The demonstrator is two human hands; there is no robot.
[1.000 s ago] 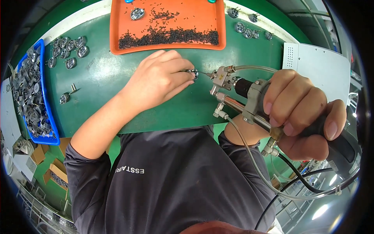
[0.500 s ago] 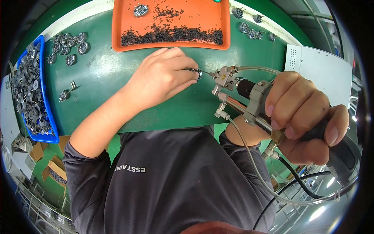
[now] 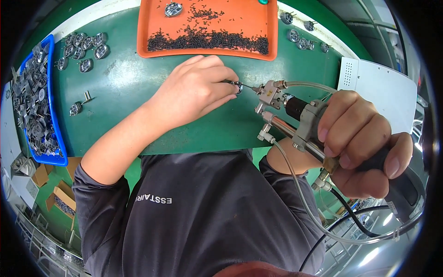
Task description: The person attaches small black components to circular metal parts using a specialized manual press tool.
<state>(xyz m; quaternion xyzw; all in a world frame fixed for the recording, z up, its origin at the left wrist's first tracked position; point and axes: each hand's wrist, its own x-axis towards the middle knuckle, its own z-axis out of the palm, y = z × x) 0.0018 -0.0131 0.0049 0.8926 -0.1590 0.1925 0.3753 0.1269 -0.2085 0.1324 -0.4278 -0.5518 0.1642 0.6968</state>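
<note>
My left hand (image 3: pixel 196 90) is closed, pinching a small round black-and-silver part (image 3: pixel 238 87) at its fingertips, just in front of the orange tray. Most of the part is hidden by the fingers. Wrapped round the dark grip of a dispensing gun (image 3: pixel 302 113) is my right hand (image 3: pixel 360 138). The gun's thin needle (image 3: pixel 249 86) points left and reaches the part; whether its tip touches is too small to tell. A clear hose (image 3: pixel 295 173) and black tubing run from the gun.
The orange tray (image 3: pixel 143 27) holds many tiny black pieces (image 3: pixel 207 41) and one round part (image 3: pixel 173 9). On the left, a blue bin (image 3: pixel 60 159) is heaped with parts beside a loose cluster (image 3: pixel 86 65). More parts (image 3: pixel 302 44) lie at right, near a white box (image 3: pixel 383 90).
The whole view has shifted slightly. Both hands keep their holds, and the needle stays at the part with little visible movement between them.
</note>
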